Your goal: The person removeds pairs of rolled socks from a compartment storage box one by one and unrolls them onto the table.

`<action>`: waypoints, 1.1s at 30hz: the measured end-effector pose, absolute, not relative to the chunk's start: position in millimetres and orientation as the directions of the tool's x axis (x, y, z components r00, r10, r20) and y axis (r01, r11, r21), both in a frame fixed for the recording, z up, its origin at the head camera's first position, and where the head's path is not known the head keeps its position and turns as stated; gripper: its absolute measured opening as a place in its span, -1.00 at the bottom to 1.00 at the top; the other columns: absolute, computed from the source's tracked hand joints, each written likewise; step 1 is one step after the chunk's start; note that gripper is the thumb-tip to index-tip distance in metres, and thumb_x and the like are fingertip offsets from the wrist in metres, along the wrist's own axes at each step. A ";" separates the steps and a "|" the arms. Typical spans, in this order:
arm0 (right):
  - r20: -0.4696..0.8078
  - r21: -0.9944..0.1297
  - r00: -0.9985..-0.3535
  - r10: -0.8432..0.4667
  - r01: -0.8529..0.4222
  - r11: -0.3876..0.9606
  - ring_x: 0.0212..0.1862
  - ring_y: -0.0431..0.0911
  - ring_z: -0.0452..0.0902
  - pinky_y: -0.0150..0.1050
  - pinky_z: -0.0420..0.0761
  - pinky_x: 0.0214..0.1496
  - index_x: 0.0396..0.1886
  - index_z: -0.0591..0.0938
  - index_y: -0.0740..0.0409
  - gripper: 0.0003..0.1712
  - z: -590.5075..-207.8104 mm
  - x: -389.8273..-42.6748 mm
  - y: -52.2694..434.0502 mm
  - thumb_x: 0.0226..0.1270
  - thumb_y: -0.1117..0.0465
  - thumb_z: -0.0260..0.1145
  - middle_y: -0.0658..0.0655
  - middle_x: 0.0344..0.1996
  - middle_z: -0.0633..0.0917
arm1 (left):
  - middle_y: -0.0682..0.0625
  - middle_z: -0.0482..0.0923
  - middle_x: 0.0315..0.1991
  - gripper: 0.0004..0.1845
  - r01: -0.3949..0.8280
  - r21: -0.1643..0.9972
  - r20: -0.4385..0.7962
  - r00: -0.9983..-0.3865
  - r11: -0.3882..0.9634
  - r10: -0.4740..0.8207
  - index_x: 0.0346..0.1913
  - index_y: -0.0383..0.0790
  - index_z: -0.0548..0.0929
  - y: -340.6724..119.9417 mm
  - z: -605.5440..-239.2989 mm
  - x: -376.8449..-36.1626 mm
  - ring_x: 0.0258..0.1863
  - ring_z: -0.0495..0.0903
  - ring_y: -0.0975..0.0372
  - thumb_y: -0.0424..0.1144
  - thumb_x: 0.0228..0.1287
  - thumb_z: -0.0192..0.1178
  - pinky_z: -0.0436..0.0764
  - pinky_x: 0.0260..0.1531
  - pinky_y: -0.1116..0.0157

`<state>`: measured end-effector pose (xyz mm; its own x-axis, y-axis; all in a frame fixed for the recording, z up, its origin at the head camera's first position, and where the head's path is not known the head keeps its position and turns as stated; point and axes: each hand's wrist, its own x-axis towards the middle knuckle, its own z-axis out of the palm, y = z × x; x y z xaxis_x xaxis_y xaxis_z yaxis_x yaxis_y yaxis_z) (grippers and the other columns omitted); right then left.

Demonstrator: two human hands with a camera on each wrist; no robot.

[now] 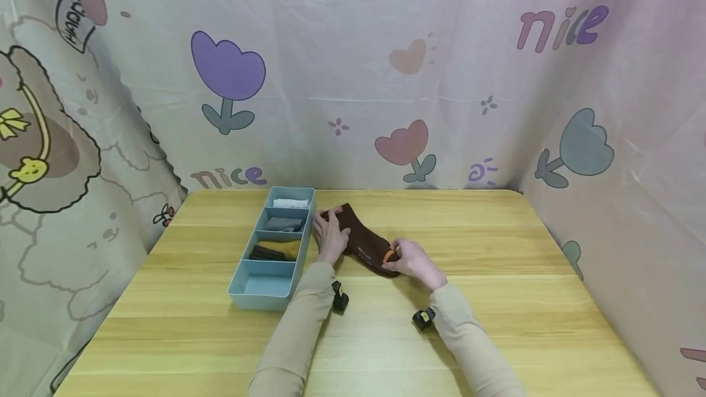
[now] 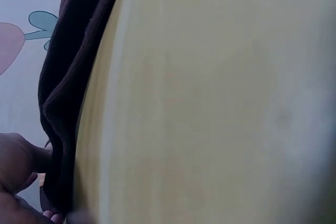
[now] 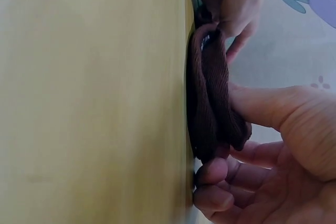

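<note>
A dark brown sock (image 1: 361, 239) lies slantwise on the table, with small pale lettering and an orange patch (image 1: 389, 256) near its lower right end. My left hand (image 1: 332, 238) holds its upper left end, beside the blue box. At the opposite end, my right hand (image 1: 412, 260) pinches the fabric by the orange patch. In the right wrist view the sock (image 3: 214, 93) shows two layers, with the right thumb on one side and fingertips under its near end. The left wrist view has the left hand (image 2: 21, 174) at the sock's far end, thumb against the cloth.
A light blue divided box (image 1: 259, 302) stands left of the sock. Its compartments hold a white folded item (image 1: 290, 203), a grey one (image 1: 284, 224), and mustard (image 1: 287, 248) and dark (image 1: 267, 254) ones together. A printed curtain (image 1: 342, 78) hangs behind the wooden table (image 1: 220, 348).
</note>
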<state>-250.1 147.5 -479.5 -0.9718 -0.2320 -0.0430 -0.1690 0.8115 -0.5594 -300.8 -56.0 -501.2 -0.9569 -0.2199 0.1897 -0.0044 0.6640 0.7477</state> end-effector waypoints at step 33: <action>-0.048 -0.772 -0.983 -0.179 -0.077 0.631 -0.48 -0.19 0.59 -0.35 0.55 -0.36 -0.30 0.69 0.19 -0.70 -480.2 -263.2 125.2 0.15 0.07 0.52 0.09 -0.43 0.75 | -0.36 0.35 0.22 -0.53 -0.071 0.671 0.198 -0.942 0.738 -0.271 0.24 -0.39 0.50 -55.2 -499.1 -332.3 0.26 0.37 -0.20 -0.37 0.30 0.30 0.40 0.29 -0.07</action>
<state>-263.2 125.2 -480.2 -0.9827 -0.1785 -0.0484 -0.0766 0.6310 -0.7720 -332.3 -55.2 -499.1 -0.9421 -0.2707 0.1978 -0.0714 0.7384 0.6705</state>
